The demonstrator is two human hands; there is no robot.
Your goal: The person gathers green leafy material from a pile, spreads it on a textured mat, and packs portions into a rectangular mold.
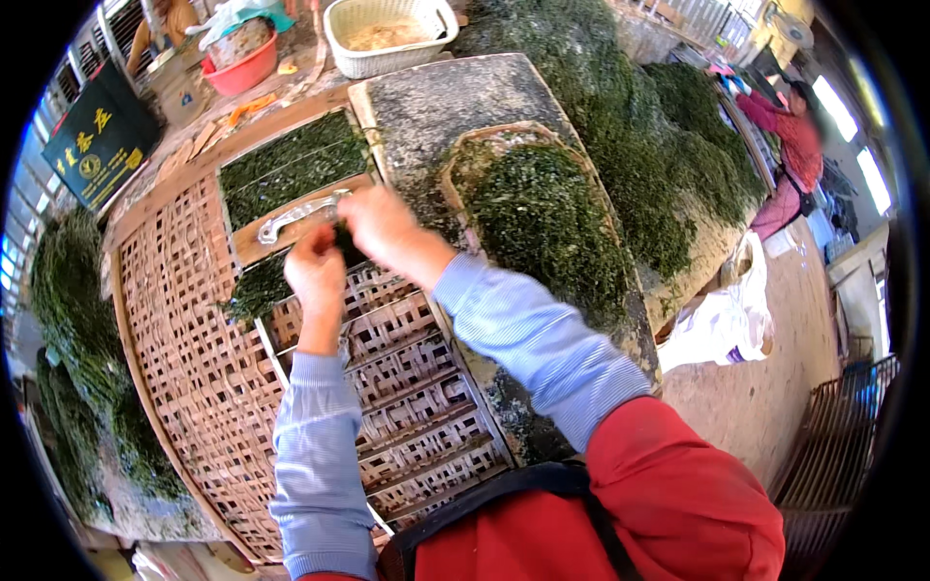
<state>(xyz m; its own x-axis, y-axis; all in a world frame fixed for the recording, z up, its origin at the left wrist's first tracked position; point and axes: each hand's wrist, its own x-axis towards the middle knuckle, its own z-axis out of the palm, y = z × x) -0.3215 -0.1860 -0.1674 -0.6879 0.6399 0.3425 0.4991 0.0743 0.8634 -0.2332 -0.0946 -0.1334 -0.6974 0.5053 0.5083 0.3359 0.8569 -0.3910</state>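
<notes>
A wooden board (pixel 254 244) with a silver metal handle (pixel 291 219) lies across a slatted frame (pixel 426 308), on the chopped green leaves. Just below the handle, my left hand (pixel 316 279) is closed with its fingertips pinched together; whatever is in them is hidden. My right hand (pixel 384 229) is closed too, beside the handle's right end, and slightly blurred; its fingertips are out of sight. Pressed leaves (pixel 291 165) fill the frame's far part. A smaller clump of leaves (pixel 260 290) lies at the board's near side, by my left hand.
Under the frame is a woven bamboo tray (pixel 194 329). A basket of leaves (pixel 542 213) stands at right, before a large leaf heap (pixel 639 155). Farther back are a white basket (pixel 387 60) and red basin (pixel 240 70). Another person (pixel 790 145) works at far right.
</notes>
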